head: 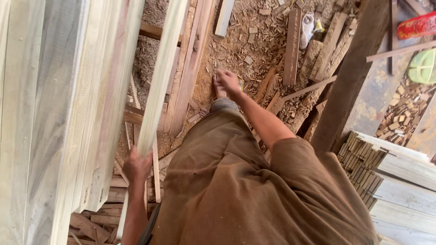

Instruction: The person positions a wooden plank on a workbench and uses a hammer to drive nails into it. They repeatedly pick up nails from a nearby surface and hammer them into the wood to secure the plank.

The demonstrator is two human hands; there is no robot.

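Grip first: left hand (136, 167) clenched around the lower part of a long pale plank (160, 77), which stands steeply on end and leans among a stack of similar pale boards (54, 113) filling the left of the view. Plank's top runs out of frame; its lower end is hidden behind the hand and forearm. Right hand (228, 81) hangs free out front over the floor, fingers loosely curled, holding nothing.

Person wears a loose brown garment. A bare foot (219, 90) shows just below the right hand, on a floor (236, 45) thick with sawdust, chips and short offcuts. Darker planks lie scattered ahead; a heavy dark post (349, 77) rises at right, with a bundle of short cut slats (361, 159) beside it.

Judgement on handling: one hand low on a tall plank gives little control of the top. Bringing the free hand higher up the plank would steady it. Footing looks loose and littered; bare feet call for slow, placed steps clear of the offcuts.
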